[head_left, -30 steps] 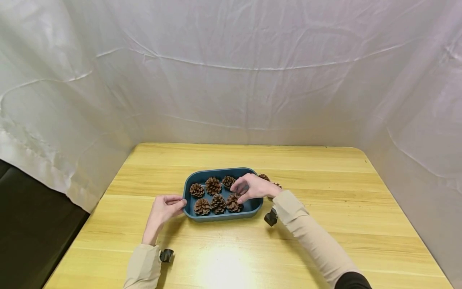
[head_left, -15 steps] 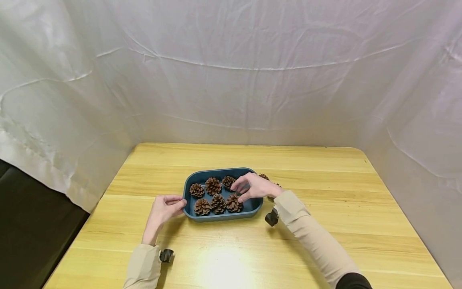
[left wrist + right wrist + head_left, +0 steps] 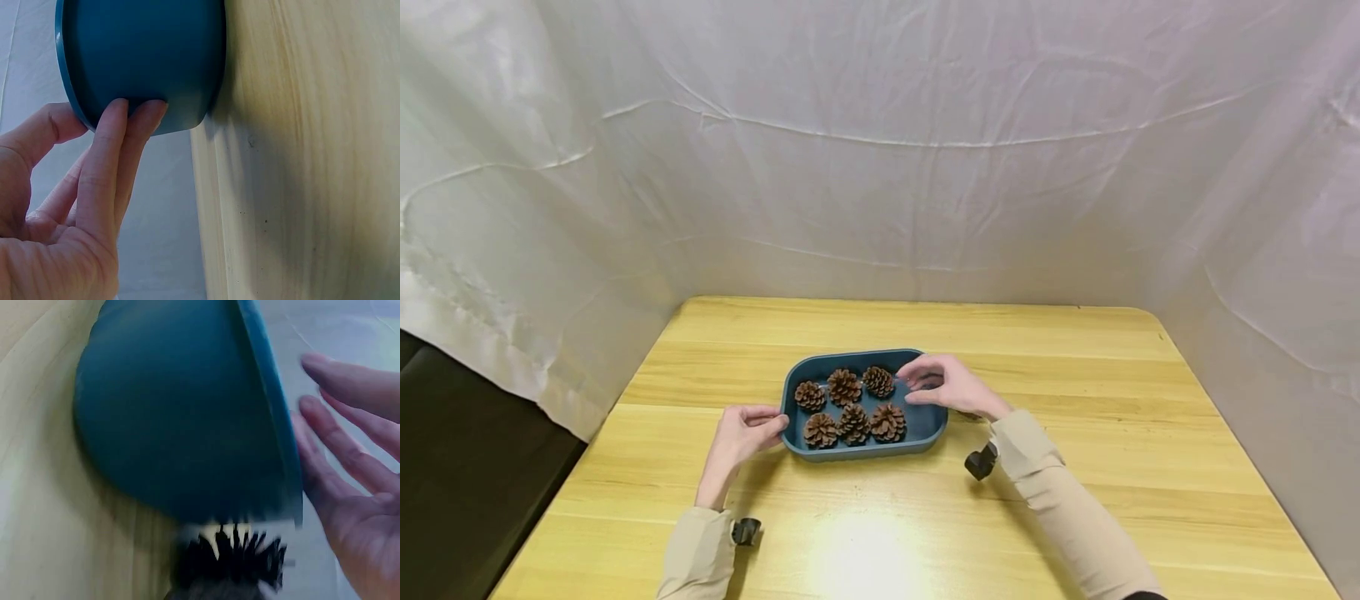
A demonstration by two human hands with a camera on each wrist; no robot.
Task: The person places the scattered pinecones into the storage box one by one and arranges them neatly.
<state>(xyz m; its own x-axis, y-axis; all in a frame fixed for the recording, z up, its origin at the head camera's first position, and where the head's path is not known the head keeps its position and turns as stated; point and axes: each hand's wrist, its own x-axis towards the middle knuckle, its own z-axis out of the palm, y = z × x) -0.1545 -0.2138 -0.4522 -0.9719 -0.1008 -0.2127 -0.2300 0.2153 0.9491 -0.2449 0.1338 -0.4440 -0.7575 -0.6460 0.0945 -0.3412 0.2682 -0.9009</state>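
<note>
A blue oblong tray (image 3: pixel 865 452) on the table carries several brown pine cones in two rows. The back row ends at right with one pine cone (image 3: pixel 878 381), the front row with another pine cone (image 3: pixel 888 423). My left hand (image 3: pixel 741 437) pinches the tray's left end; in the left wrist view, fingertips lie on the outer wall (image 3: pixel 150 56) and the thumb is at the rim. Over the tray's right end hovers my right hand (image 3: pixel 951 387), thumb and fingers apart, nothing between them. The right wrist view shows the right hand (image 3: pixel 362 450) beside the rim.
Outside the tray's right end lies a dark pine cone (image 3: pixel 228 569), mostly covered by my right hand and wrist in the head view. The wooden table (image 3: pixel 865 533) is bounded by pale hanging sheets (image 3: pixel 910 200). A black surface (image 3: pixel 467 475) is at left.
My right hand has let go of the front-right pine cone and moved up and right, its fingers spreading away from the cones. The left hand and the tray have stayed in place.
</note>
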